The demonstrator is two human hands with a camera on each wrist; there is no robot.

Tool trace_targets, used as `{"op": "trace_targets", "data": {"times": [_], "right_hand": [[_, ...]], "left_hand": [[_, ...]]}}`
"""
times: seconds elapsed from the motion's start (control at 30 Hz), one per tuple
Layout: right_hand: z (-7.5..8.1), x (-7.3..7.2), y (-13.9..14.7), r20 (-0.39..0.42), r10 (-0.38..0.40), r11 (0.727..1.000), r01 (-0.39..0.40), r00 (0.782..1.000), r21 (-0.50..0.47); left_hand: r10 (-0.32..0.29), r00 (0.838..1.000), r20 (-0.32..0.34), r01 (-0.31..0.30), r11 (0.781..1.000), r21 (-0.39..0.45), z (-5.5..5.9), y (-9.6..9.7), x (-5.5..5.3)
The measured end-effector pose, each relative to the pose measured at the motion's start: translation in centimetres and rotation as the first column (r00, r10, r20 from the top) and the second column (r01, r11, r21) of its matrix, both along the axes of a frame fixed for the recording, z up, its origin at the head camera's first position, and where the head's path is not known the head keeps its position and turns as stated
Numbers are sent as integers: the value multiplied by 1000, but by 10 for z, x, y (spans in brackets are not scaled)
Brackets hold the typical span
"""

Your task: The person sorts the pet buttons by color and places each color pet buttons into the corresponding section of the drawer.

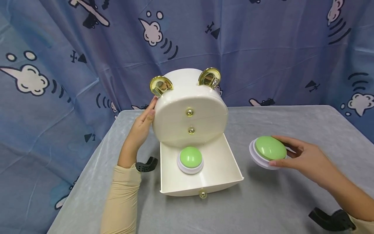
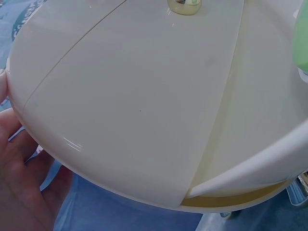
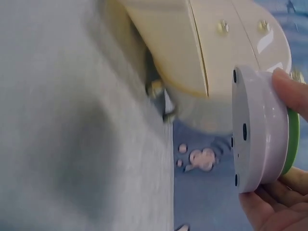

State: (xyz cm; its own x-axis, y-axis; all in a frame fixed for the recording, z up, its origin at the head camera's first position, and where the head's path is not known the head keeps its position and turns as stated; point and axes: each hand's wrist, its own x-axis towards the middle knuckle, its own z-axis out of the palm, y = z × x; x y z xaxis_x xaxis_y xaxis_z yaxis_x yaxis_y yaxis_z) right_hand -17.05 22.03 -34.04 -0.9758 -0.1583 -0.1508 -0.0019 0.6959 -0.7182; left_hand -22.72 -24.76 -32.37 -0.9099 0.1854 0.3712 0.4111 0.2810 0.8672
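Observation:
A white rounded drawer box (image 1: pixel 175 113) with gold ear-like pieces and gold knobs stands on the table, its bottom drawer (image 1: pixel 216 162) pulled out. In that drawer lies a push button (image 1: pixel 190 157) with a green top and white base. My left hand (image 1: pixel 140 125) rests against the box's left side, fingers fairly straight, below the gold ear; the left wrist view shows the fingers (image 2: pixel 24 168) along the box's edge. Right of the drawer, my right hand (image 1: pixel 304 157) holds a second green-and-white push button (image 1: pixel 268 149) above the table, pinched between thumb and fingers. Its white underside (image 3: pixel 245 130) shows in the right wrist view.
The grey cloth-covered table (image 1: pixel 292 123) extends around the box. A blue patterned curtain (image 1: pixel 263 48) hangs behind and at the left. Black wrist mounts (image 1: pixel 333 219) are worn on both arms.

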Motion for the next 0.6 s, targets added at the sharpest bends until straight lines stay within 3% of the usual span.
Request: {"op": "trace_targets", "data": {"times": [0.2, 0.6], "right_hand": [[8, 3, -30, -78, 94, 995, -96, 993, -23], [18, 3, -69, -105, 191, 974, -202, 976, -102]], "left_hand": [[7, 1000, 3, -7, 1000, -8, -1, -1, 0], [9, 1000, 1, -9, 1000, -13, 0, -1, -1]]}}
